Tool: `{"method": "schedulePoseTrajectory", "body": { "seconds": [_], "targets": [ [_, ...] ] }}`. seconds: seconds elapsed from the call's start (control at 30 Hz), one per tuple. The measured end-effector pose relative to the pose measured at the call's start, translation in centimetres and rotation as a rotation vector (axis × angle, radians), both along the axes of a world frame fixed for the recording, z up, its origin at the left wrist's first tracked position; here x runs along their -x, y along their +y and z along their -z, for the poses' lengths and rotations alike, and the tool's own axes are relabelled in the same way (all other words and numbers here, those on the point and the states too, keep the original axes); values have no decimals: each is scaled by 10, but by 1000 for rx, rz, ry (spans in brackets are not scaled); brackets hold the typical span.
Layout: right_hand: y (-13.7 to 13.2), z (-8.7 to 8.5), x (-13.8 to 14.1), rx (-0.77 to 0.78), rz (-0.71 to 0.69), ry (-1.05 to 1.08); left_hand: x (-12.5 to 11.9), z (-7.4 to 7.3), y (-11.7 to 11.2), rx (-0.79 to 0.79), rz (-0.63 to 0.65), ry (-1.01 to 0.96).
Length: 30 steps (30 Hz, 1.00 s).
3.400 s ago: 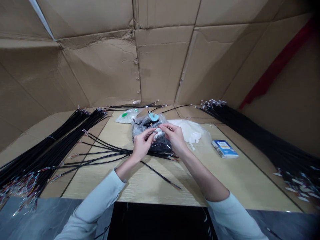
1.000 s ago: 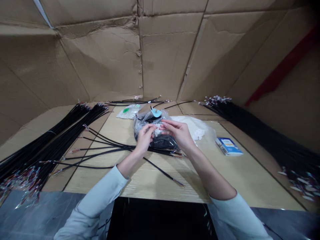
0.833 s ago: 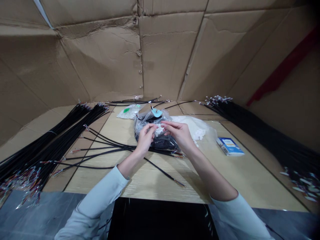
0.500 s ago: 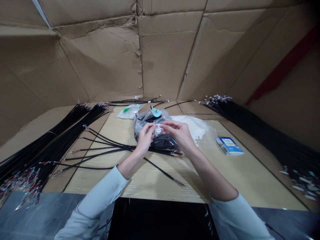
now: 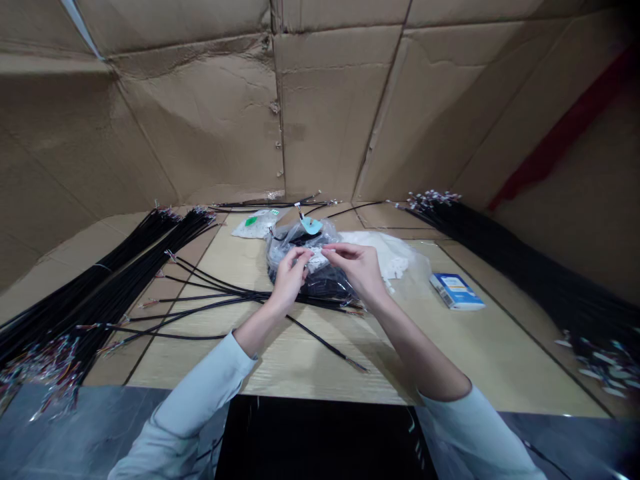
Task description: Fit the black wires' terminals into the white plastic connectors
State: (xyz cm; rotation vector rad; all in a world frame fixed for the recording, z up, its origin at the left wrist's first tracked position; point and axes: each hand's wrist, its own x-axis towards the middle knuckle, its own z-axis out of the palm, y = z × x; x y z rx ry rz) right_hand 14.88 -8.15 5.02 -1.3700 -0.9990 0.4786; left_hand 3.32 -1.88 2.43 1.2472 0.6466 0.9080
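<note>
Both hands meet above a clear plastic bag [image 5: 327, 233] with dark contents, near the middle of the table. My left hand [image 5: 291, 273] is closed in a pinch, its fingertips pressed together on something too small to name. My right hand [image 5: 357, 267] pinches as well, thumb against forefinger, a short way to the right of the left fingertips. Small white pieces [image 5: 317, 259] show between and behind the hands; whether the fingers hold one of them cannot be made out. Several black cables [image 5: 240, 291] with stripped wire ends lie under and beside my left forearm.
Thick bundles of black cables lie on the left [image 5: 100, 280] and right [image 5: 520, 260]. A blue and white box [image 5: 457, 291] stands right of a white plastic bag [image 5: 410, 250] with white pieces. A small bag with a green label [image 5: 255, 224] lies behind. Cardboard walls [image 5: 330, 120] rise at the back.
The hands stay nearly in place, both still pinching, with a slight shift of the right fingers. The whole view has moved a little.
</note>
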Motion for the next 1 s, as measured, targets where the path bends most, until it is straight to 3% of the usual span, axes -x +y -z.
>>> {"method": "schedulePoseTrajectory", "body": {
  "seconds": [0.33,0.53,0.77,0.9,1.0],
  "targets": [
    [6,7,-8,-50,-114,41,0,3,2,22,-2,-14],
    [15,10,-19,70,-191,230,-2,3,2,49,-12,-6],
    [49,-5,-36,135,-301,-93,-1,1,3,55,-28,6],
    [62,-12,-40,191,-227,-263,0,0,2,65,-18,4],
    [61,-8,-39,116,-170,-204,0,0,2,69,-6,4]
  ]
}}
